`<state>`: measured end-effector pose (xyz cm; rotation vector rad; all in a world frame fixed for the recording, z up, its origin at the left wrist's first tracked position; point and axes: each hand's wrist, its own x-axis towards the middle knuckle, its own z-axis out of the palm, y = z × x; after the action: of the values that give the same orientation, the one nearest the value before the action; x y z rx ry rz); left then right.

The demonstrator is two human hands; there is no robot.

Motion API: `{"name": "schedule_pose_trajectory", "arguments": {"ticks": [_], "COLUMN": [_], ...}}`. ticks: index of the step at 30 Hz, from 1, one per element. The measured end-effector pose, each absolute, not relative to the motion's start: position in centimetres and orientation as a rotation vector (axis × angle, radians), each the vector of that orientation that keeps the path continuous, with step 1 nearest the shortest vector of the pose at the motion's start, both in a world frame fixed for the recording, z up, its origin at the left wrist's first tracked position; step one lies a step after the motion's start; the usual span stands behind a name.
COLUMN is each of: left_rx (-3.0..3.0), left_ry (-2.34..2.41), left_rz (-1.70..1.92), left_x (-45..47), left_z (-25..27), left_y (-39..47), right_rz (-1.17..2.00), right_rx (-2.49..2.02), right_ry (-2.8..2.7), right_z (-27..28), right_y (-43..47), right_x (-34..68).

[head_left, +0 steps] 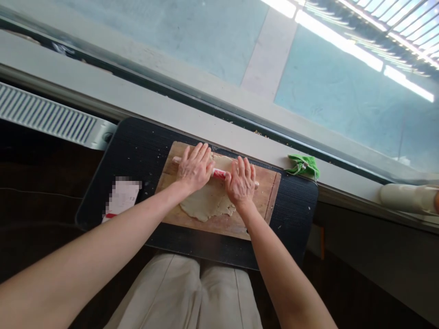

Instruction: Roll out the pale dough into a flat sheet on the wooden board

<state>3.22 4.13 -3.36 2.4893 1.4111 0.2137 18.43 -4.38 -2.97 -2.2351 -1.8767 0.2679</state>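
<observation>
Bare forearms (113, 240) lead to the left hand (195, 169) and right hand (241, 183), 2 flattened palms with fingers extended atop the rolling pin (219, 173), where even pressure should keep the dough (206, 201) on the wooden board (267, 183) uniform.

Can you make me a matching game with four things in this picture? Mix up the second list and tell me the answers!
Things:
1. rolling pin
2. dough
3. cloth
4. table

Clues:
A. bright green
B. under the left hand and right hand
C. black
D. flat, with an uneven edge

Right pairs: 1-B, 2-D, 3-A, 4-C
</observation>
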Motion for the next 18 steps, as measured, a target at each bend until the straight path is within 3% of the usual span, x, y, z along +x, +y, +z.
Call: {"name": "schedule_pose_trajectory", "arguments": {"ticks": [5,12,18], "left_rx": [2.416,2.519,2.468], "left_ry": [1.523,1.279,1.444], "left_rz": [0.148,0.237,0.281], "left_x": [5.5,-0.3,3.6], "left_z": [-3.6,-3.3,-3.7], "left_y": [7.1,-2.2,5.7], "right_rz": [0.269,0.325,0.271], "right_rx": [-2.345,-2.118,-2.256], "right_ry": [-1.799,-1.977,-1.853], "right_z": [-3.1,-2.8,-3.2], "right_y": [-0.5,-11.8,-2.9], "right_x": [19.9,16.3,18.5]}}
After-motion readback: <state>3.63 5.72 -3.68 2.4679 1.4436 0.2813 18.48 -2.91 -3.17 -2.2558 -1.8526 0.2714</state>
